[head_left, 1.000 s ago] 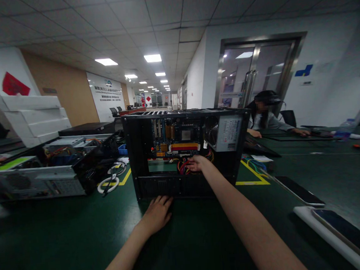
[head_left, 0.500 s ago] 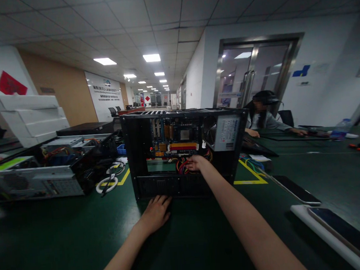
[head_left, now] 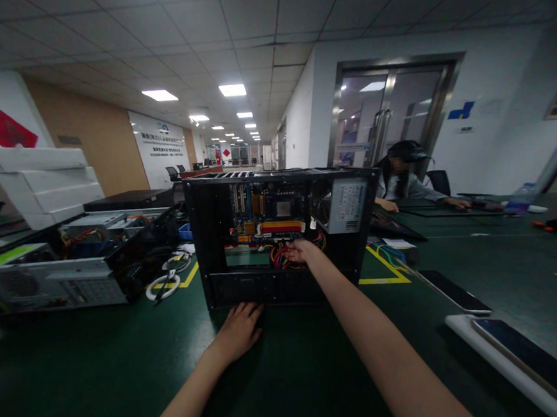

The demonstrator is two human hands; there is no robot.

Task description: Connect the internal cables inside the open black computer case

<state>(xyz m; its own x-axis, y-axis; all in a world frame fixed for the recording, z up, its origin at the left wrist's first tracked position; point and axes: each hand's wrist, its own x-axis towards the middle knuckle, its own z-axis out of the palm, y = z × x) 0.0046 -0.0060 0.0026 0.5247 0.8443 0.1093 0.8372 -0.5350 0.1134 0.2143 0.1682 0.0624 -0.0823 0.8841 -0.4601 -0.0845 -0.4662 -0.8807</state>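
Note:
A black computer case point(head_left: 285, 287) stands upright on the green table, its open side facing me. Inside it are a motherboard point(head_left: 254, 207) and, at the upper right, a silver power supply point(head_left: 348, 206). My right hand point(head_left: 300, 250) reaches into the case, its fingers closed round the bundle of coloured cables point(head_left: 278, 257) below the board. The left hand point(head_left: 238, 330) lies flat on the table, fingers spread, with the fingertips at the bottom front edge of the case.
Another opened case point(head_left: 86, 284) lies at the left, with coiled white cable point(head_left: 163, 288) beside it. Phones point(head_left: 453, 291) and a white slab point(head_left: 502, 351) lie at the right. A person point(head_left: 403, 173) sits at the back right.
The whole view has shifted slightly, so things appear a little further left. Both hands keep their places at the case.

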